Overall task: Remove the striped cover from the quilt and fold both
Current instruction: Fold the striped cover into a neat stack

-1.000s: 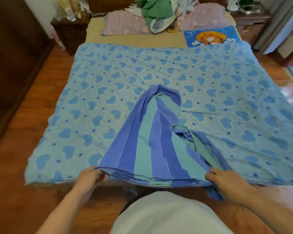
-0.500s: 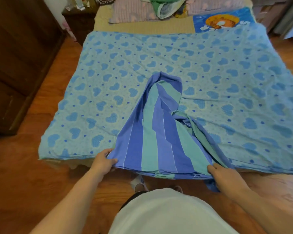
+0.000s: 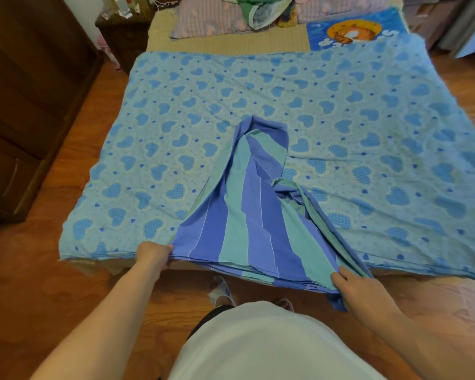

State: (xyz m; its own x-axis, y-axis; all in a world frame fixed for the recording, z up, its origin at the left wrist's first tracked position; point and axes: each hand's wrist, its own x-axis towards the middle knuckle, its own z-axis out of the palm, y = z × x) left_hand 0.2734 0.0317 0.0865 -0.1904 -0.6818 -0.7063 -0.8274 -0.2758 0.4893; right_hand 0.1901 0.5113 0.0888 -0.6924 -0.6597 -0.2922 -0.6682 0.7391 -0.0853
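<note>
Hands, left hand (image 3: pixel 152 255) and right hand (image 3: pixel 361 293), grip smooth layered striped cover (image 3: pixel 247 229) atop heart-print quilt (image 3: pixel 368 133).

Open wooden floor (image 3: pixel 52 283) runs down the left of the bed, hemmed by a dark wardrobe (image 3: pixel 25 119). The quilt (image 3: pixel 368 160) lies flat and low, nothing standing on it but the bunched striped cover (image 3: pixel 252 215) mid-near. At the head, pillows (image 3: pixel 209 20) and heaped clothes (image 3: pixel 255 6) block. A slipper (image 3: pixel 221 293) sits underfoot.

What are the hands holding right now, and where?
Both grip the striped cover at its near edge: left hand at the left corner, right hand at the right.
</note>
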